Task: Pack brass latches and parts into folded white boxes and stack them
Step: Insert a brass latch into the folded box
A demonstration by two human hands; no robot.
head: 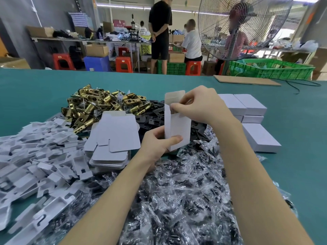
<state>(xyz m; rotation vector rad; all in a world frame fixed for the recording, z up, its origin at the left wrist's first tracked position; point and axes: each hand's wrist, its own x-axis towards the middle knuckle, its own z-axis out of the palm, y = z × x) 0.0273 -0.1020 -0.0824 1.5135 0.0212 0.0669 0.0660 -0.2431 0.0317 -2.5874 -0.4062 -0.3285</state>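
An upright white box (177,127) is held over the table's middle, its top flap standing open. My left hand (158,145) grips its lower end, thumb across the front. My right hand (198,106) pinches a side flap at its top. A pile of brass latches (99,105) lies behind to the left. Black plates (155,112) spread beside them. Flat white box blanks (113,137) are stacked just left of my left hand. Closed white boxes (251,110) are stacked at the right.
White card inserts (35,156) cover the left of the green table (292,138). Clear bags of dark parts (177,195) fill the near middle. A cardboard sheet (247,80) and a green crate (270,68) sit far right. A standing fan (240,27) and people are beyond.
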